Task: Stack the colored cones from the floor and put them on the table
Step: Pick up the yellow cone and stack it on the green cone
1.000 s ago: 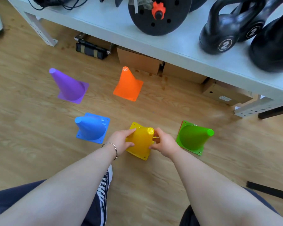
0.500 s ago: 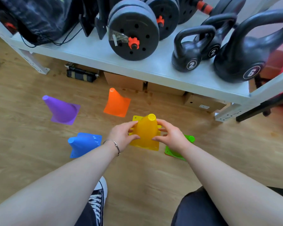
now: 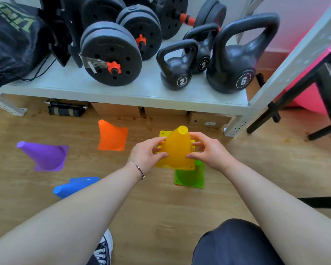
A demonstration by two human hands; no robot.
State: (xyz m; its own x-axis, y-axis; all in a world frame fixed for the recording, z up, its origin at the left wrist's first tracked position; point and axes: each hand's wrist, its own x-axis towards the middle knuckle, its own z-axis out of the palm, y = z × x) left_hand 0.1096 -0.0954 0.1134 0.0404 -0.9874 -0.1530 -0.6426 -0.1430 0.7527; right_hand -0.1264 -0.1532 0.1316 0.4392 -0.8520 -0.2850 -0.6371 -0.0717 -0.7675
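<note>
A: Purple cone (image 3: 44, 156), blue cone (image 3: 73, 186) and orange cone (image 3: 112, 135) are sitting loose on the floor (image 3: 256, 169). I'm gripping the yellow cone (image 3: 177, 148), left hand (image 3: 146, 153) and right hand (image 3: 208, 150) closing on its sides.

B: Next?

A: Probably seating it onto the green cone (image 3: 189, 177) just below, bases squared. The table's (image 3: 141, 88) front edge is showing room. No containers holding cones.

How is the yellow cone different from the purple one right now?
The yellow cone is held off the floor between the left hand and right hand; the purple cone stands on the floor, untouched. The yellow cone hangs above the green cone, while the purple cone stands alone. Both share one shape: a square base and a blunt tip.
</note>
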